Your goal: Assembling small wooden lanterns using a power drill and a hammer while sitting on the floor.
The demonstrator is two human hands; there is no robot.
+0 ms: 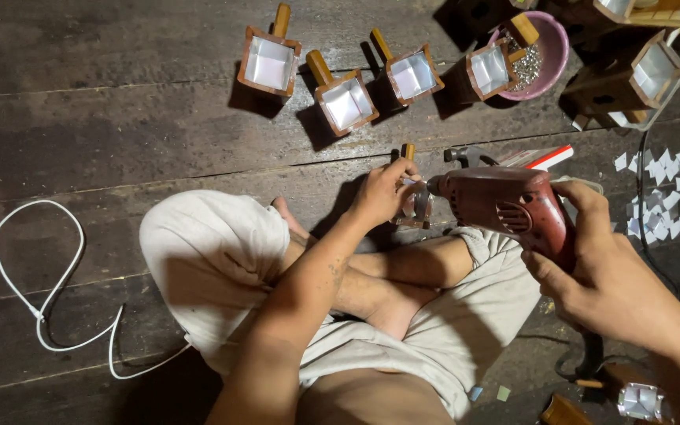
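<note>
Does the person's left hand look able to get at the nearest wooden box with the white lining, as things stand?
Probably not right away: the left hand is already gripping a small piece against the red electric drill. The nearest white-lined wooden box lies just beyond it on bare floor, nothing between.

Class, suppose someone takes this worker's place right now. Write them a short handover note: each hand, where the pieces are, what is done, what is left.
Left hand: steadies a small wooden box with handle on the floor, by the crossed legs.
Right hand: grips the red electric drill, its tip at that box.
Done, it seems: four lined boxes in a row on the floorboards ahead.
Nearby: pink bowl with small metal bits, white paper scraps to the right.
Left: the held box; more boxes upper right, state unclear.
</note>
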